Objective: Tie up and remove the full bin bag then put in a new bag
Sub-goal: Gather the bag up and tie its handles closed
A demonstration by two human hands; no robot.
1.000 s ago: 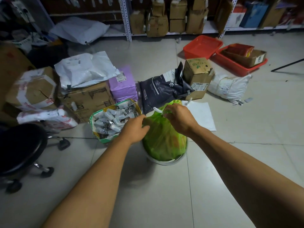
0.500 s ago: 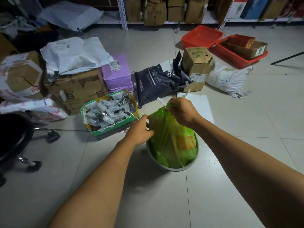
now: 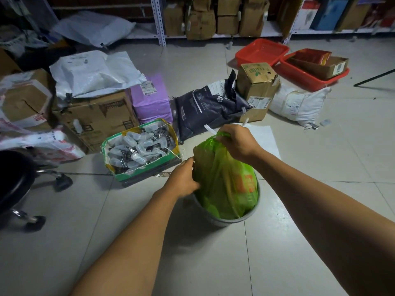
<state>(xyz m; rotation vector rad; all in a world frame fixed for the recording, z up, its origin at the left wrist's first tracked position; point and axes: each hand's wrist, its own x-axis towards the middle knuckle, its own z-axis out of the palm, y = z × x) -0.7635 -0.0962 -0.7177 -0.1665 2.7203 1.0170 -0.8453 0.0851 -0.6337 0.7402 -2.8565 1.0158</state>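
Chiefly, the risk lies in the thin green bag (image 3: 224, 184), gathered at its top yet sitting mostly inside the bin (image 3: 222, 221) on the floor (image 3: 213, 263). A straight pull from the neck alone could stretch or tear the film, since the load looks bulky against the rim. The bin may also rise with the bag if nothing pins it, then drop and tip. A loose or half-made knot could slip open on the lift — whether the neck is knotted at all cannot be told, because the right hand (image 3: 237, 144) covers it. White stick-like pieces (image 3: 210, 130) poke up beside that hand; sharp ends could pierce the plastic. The open box of small bottles (image 3: 139, 148) stands just beside the bin and could be knocked by a swinging bag.

Pose: the right hand reaches forward over the bin, fingers (image 3: 222, 135) curled tight around the bunched neck of the bag, knuckles up. The left hand (image 3: 183, 178) sits lower, at the near-left side of the bag just above the rim, its fingers closed on or pressed into a fold of plastic — which of the two is not clear.
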